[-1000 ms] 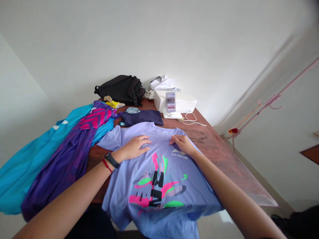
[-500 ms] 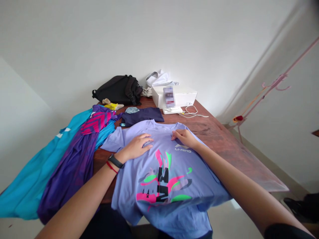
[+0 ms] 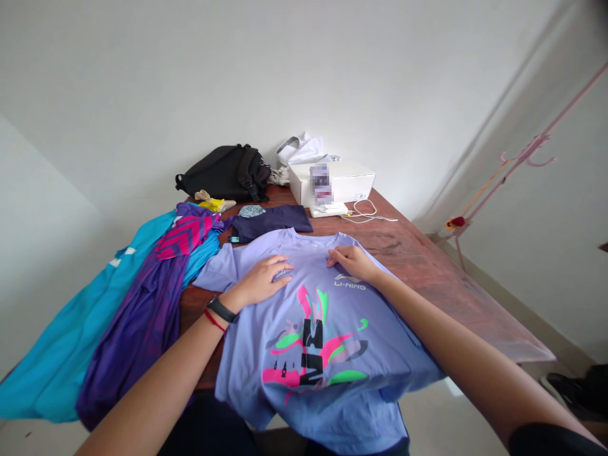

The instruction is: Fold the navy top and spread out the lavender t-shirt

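Observation:
A lavender T-shirt (image 3: 332, 323) with a LI-NING logo and a pink, green and black print lies front up on the table, collar away from me. Its hem hangs over the near edge. My left hand (image 3: 266, 278), with a dark band and red string at the wrist, rests open on the chest, fingers stretched out. Over the other side of the chest, just above the logo, my right hand (image 3: 352, 261) is closed, its fingers curled down against the fabric. Whether cloth is gripped under those fingers is hidden.
Blue and purple clothes (image 3: 137, 304) drape off the left side of the wooden table (image 3: 408, 253). Behind the shirt lies a folded navy garment (image 3: 280, 220). Further back are a black backpack (image 3: 223, 171), a white box (image 3: 351, 180) and a white cable (image 3: 368, 215). A pink stand (image 3: 527, 152) is at right.
Both hands keep their places on the T-shirt. Only the camera view has shifted very slightly.

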The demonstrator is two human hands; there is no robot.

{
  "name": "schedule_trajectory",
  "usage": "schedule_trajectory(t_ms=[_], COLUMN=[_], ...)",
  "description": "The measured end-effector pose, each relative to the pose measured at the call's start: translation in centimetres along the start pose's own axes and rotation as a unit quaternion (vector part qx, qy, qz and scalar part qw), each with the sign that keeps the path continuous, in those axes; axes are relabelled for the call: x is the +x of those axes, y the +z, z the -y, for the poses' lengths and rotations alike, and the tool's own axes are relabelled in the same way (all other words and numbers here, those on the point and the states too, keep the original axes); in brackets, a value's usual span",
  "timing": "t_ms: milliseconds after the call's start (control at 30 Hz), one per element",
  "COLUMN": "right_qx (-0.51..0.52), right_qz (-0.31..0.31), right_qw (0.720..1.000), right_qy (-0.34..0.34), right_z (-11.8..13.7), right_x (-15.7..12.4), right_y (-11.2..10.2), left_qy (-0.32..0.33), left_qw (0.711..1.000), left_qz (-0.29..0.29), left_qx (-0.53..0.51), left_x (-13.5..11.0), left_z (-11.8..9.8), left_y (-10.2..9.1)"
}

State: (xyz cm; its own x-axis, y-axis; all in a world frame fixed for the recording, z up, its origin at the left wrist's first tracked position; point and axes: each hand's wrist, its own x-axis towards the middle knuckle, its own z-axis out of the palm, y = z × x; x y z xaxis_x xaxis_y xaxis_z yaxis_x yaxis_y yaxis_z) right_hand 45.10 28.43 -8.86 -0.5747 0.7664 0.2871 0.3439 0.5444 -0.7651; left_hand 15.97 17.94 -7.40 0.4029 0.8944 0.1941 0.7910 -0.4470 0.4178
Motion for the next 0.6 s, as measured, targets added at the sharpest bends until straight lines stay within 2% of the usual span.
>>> schedule_trajectory(t_ms=[600], right_qx=[-0.01], right_qz=[0.006], right_qw=[1.0], right_qy=[0.005], right_z=[-0.14], right_x=[-0.02], right_y=[0.0], left_qy=[-0.001], left_qw=[1.0], left_qz=[0.001], left_qx=[0.005], left_x=[0.04], left_z=[0.25], left_y=[0.25])
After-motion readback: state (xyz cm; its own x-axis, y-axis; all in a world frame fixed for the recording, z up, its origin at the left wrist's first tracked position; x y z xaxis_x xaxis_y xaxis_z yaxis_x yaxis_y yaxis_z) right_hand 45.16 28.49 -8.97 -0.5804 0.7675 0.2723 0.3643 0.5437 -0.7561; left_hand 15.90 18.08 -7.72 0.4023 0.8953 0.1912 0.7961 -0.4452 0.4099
